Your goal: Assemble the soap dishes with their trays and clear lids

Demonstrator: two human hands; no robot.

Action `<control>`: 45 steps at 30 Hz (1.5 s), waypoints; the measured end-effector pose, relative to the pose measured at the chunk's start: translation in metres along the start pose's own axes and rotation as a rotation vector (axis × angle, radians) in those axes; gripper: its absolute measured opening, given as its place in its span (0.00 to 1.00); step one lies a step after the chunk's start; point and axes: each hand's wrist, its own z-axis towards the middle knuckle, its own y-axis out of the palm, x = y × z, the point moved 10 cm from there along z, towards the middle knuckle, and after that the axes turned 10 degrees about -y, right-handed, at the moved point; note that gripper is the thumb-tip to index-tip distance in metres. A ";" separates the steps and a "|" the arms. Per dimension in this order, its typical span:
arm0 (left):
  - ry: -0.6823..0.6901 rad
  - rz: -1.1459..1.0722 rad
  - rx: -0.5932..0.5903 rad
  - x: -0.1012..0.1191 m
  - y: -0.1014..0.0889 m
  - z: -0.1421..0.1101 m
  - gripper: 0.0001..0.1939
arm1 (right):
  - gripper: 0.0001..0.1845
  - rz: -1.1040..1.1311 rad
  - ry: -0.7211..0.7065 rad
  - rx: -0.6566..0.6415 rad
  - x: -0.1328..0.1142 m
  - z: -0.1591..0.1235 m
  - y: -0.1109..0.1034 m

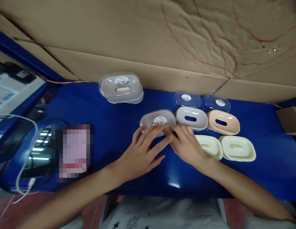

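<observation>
Left hand (143,151) is resting spread, right hand (187,143) curled (grip unclear), at a lidded box (156,115) between the desk's (114,127) edges; a covered box (112,90) is standing near the rear edge, two slotted trays (199,121) seemingly awaiting lids (180,101).

- Round white labels (121,80) are marking four clear lids (186,103).
- Small print (120,78) is showing on the labels, blurring beyond reading everywhere.

White cable (36,133), brown cardboard (109,31)
</observation>
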 end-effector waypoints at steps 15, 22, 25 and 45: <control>-0.099 -0.037 0.202 -0.015 -0.022 0.006 0.02 | 0.31 0.018 -0.035 -0.191 0.001 0.045 0.037; -0.093 -0.038 0.100 -0.017 -0.007 0.007 0.04 | 0.28 0.037 0.022 -0.120 0.025 0.035 -0.006; -0.051 -0.071 0.054 -0.011 -0.002 0.004 0.06 | 0.14 0.096 0.045 -0.047 0.023 -0.001 -0.035; 0.272 -0.194 -0.253 0.025 0.030 -0.015 0.13 | 0.25 0.163 0.216 -0.068 0.071 -0.064 -0.022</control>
